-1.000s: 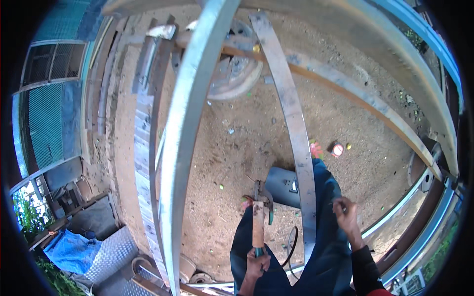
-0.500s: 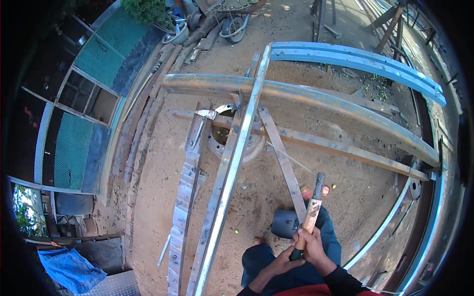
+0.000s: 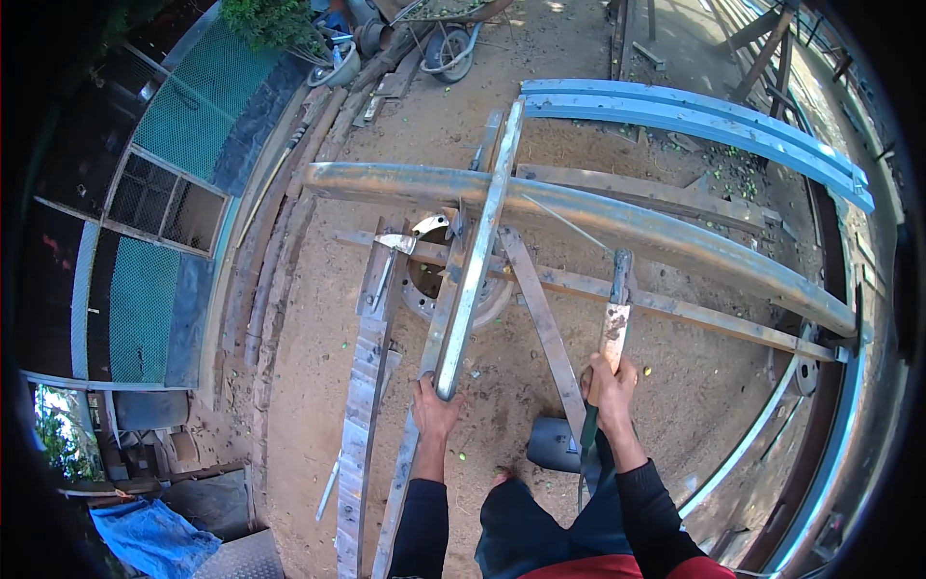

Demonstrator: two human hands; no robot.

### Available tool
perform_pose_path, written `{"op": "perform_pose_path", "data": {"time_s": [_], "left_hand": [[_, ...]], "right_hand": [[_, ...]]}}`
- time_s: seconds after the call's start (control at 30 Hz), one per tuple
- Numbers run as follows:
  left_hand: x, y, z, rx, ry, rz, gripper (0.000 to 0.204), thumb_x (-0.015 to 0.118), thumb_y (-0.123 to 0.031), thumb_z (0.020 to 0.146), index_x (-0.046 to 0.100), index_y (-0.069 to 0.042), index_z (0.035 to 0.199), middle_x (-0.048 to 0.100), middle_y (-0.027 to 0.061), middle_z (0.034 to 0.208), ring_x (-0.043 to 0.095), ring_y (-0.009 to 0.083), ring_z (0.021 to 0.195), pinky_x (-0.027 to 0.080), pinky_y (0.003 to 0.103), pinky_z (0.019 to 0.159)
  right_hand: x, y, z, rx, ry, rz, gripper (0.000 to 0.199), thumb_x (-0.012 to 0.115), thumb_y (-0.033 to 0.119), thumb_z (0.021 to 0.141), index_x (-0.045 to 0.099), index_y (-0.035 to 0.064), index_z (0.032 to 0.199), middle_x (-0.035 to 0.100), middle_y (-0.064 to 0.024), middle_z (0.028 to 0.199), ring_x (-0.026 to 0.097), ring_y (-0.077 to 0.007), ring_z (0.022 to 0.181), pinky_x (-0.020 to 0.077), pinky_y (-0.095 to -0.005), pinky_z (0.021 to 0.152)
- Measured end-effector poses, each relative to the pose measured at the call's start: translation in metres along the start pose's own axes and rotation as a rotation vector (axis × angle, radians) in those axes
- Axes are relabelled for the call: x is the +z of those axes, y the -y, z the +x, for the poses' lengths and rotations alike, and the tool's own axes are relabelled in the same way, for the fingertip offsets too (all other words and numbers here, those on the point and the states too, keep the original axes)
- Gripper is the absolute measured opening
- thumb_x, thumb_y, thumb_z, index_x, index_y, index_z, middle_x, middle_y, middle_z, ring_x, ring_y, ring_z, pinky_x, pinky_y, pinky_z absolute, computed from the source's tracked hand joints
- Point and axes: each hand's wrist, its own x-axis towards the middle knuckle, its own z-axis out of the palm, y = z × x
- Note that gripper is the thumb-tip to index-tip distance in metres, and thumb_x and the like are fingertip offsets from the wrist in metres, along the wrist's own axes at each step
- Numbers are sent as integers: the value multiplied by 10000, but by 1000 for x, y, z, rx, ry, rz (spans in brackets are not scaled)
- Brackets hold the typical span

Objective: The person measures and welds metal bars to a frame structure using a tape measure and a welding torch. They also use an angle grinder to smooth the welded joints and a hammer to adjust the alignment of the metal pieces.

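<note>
My right hand (image 3: 614,386) is closed around the tan handle of a welding electrode holder (image 3: 614,323). A thin welding rod (image 3: 569,224) sticks out of its dark jaws, slanting up and left across the rusty beam. To the left, my left hand (image 3: 436,410) grips a long steel bar (image 3: 480,246) from above, thumb on one side and fingers on the other. That bar lies across the thick rusty beam (image 3: 405,179). My left forearm hides what lies beneath it. Beside the bar stretches a flat, blotched steel piece (image 3: 362,386).
A slanted flat bar (image 3: 545,318) and a dark grey welding mask (image 3: 555,444) are before my legs. A wheel rim (image 3: 492,307) lies under the frame. Blue steel lengths (image 3: 694,121) extend at the far right. A wheelbarrow (image 3: 450,53) stands at the back.
My left hand has left the electrode holder and taken hold of the steel bar. My right hand has raised the holder forward, bringing the rod over the rusty beam.
</note>
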Motion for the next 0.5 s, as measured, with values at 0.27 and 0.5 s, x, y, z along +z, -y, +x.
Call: {"op": "perform_pose_path", "data": {"time_s": [0.27, 0.5], "left_hand": [[14, -18, 14, -220, -15, -30, 628, 794, -237, 642, 569, -42, 1195, 562, 174, 1173, 562, 381, 1107, 487, 487, 920], [15, -13, 17, -231, 15, 63, 587, 783, -270, 658, 583, -64, 1170, 589, 148, 1155, 569, 364, 1103, 493, 487, 902]], "right_hand": [[33, -29, 65, 3, -36, -120, 350, 553, 365, 996, 541, 28, 902, 492, 14, 572, 453, -75, 431, 361, -246, 381], [46, -47, 80, 26, -50, -104, 417, 544, 441, 986, 502, 59, 824, 487, -2, 565, 461, -87, 430, 375, -253, 381]]}}
